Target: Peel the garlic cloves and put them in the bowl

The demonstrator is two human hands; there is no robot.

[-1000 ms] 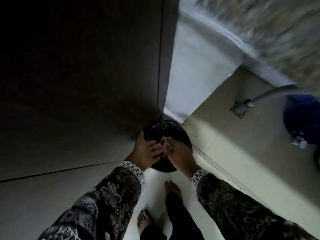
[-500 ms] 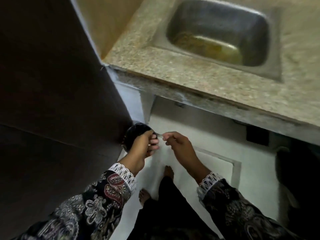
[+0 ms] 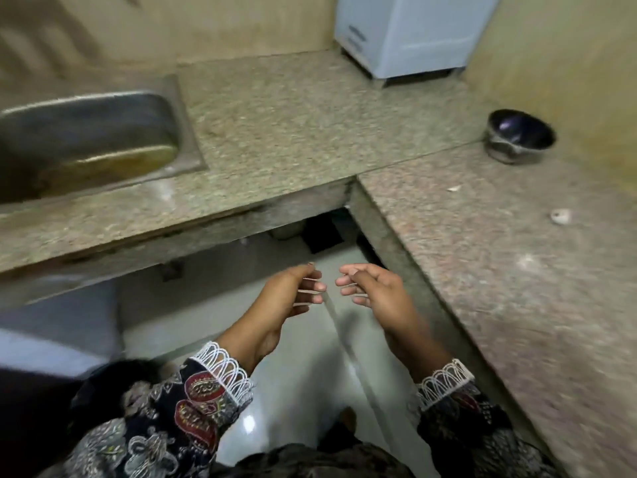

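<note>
Left hand (image 3: 293,298): held in the air below the table edge, palm turned toward the other hand, fingers loosely curled and holding nothing that can be made out.
Right hand (image 3: 372,294): held level with the left, just beside it but apart, fingers loosely curled toward it; nothing visible in the grasp.
Sleeves: dark patterned fabric with white lace cuffs (image 3: 224,370) at both wrists.
Bowl (image 3: 520,136): dark and glossy inside, standing upright on the table at the far right, close to the wall and well apart from both hands; contents cannot be told.
Garlic: no whole clove can be identified; two small pale scraps (image 3: 560,215) lie on the right run of the table, between the bowl and the near edge, too blurred to say whether they are skin or clove.
Table (image 3: 310,132): speckled stone, L-shaped, one run across the far side and one along the right.
Sink (image 3: 86,132): steel basin let into the table at the left, with brownish water or stain at its bottom.
White appliance (image 3: 413,32): pale box standing on short feet at the far corner of the table.
Floor (image 3: 303,367): pale and glossy beneath the hands; toes of one foot (image 3: 348,419) show near the lower edge.
</note>
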